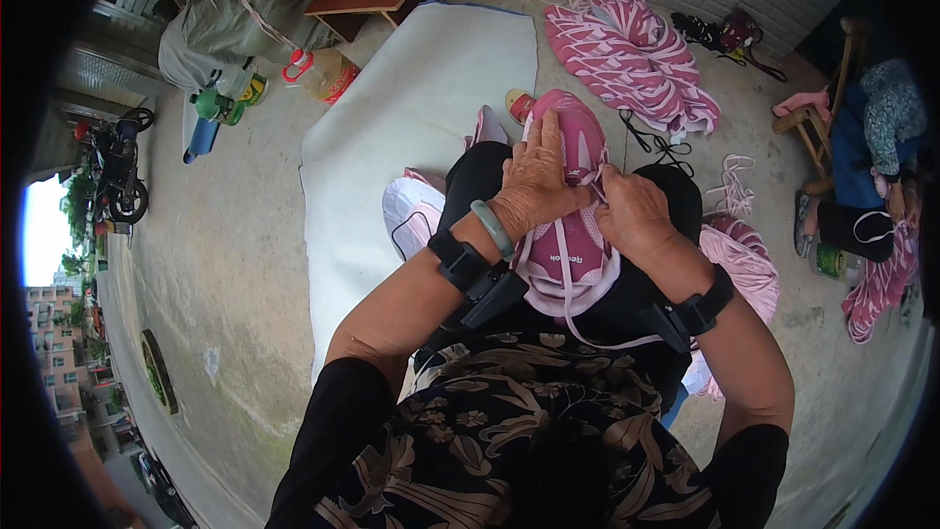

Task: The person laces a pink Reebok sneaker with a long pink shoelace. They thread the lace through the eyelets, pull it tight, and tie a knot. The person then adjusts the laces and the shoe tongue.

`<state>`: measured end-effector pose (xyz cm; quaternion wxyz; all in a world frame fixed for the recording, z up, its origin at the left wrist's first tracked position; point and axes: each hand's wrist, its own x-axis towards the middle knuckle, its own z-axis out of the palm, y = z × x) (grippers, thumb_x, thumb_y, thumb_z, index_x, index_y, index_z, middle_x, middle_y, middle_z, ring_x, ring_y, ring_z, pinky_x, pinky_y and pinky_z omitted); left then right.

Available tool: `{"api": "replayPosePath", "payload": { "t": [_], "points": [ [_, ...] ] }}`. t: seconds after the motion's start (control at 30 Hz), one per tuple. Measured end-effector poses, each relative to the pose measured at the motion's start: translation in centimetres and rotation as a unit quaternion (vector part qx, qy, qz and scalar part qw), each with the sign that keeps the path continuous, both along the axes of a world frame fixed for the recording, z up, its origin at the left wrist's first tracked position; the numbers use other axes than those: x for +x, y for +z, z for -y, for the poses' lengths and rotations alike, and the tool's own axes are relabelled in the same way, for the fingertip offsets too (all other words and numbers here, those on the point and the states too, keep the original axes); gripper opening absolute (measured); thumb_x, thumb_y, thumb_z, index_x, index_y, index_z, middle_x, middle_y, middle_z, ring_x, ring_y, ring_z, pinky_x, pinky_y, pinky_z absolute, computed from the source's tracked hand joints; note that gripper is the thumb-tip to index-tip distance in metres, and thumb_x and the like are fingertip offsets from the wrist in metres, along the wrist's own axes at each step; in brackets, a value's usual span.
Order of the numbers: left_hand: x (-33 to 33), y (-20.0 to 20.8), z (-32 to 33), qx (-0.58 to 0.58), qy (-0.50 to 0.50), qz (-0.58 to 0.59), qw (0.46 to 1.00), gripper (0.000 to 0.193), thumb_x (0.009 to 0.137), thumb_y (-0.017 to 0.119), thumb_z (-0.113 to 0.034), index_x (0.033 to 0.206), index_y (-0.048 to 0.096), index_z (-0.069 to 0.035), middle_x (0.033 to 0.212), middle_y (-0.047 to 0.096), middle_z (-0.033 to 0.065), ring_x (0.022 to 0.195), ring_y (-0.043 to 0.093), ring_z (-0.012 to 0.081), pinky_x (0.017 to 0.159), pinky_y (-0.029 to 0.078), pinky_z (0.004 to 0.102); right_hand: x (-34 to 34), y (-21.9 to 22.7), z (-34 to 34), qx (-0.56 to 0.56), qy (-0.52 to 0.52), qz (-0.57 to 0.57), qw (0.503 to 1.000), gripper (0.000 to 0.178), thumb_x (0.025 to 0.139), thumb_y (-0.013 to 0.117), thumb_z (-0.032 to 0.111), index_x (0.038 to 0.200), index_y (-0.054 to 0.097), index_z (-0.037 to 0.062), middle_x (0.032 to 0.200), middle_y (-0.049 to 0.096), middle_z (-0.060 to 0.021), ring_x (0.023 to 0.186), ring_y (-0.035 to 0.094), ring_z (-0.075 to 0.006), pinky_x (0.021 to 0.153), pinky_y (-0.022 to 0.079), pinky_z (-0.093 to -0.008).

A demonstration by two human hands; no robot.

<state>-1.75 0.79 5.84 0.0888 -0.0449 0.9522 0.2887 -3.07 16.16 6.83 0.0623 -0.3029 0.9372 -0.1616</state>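
A pink shoe upper (580,240) with a pale lining lies across my black-trousered knees, toe pointing away. My left hand (534,174) holds its left side, the fingers laid along it toward the toe and the thumb over the lacing area. At the right edge of the eyelets, my right hand (632,211) is closed, fingertips pinched on the pale pink shoelace (566,279). One length of that lace runs down the upper and trails over my lap to the right. Exactly which eyelet the fingertips are at is hidden.
A white sheet (421,103) covers the floor, with a pale shoe upper (411,211) beside my left knee. Bundled pink uppers (632,59) lie ahead; more pink pieces (739,264) are at my right. Another person (881,137) sits far right. Bottles (323,73) stand at far left.
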Motion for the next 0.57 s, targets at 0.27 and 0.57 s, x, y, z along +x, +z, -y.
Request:
{"api": "replayPosePath", "payload": {
  "t": [0.27, 0.57],
  "points": [
    [1.1, 0.0, -0.3, -0.007, -0.046, -0.115, 0.992, 0.103, 0.062, 0.073, -0.022, 0.139, 0.008, -0.003, 0.138, 0.021, 0.0283, 0.118, 0.036, 0.0472, 0.101, 0.032, 0.0434, 0.5, 2.1, -0.5, -0.013, 0.042, -0.035, 0.998, 0.032, 0.068, 0.055, 0.004, 0.097, 0.05, -0.0069, 0.072, 0.061, -0.0192, 0.072, 0.062, -0.0349, 0.064, 0.05, -0.0413],
    [1.4, -0.8, -0.5, -0.025, -0.053, -0.147, 0.987, 0.096, 0.064, 0.071, -0.021, 0.138, 0.013, -0.003, 0.138, 0.023, 0.0269, 0.117, 0.038, 0.0446, 0.1, 0.033, 0.0444, 0.1, 1.5, -0.8, 0.009, 0.048, -0.018, 0.999, 0.036, 0.068, 0.054, 0.005, 0.103, 0.049, -0.0031, 0.076, 0.061, -0.0191, 0.077, 0.061, -0.0349, 0.069, 0.049, -0.0422]
  ]
}}
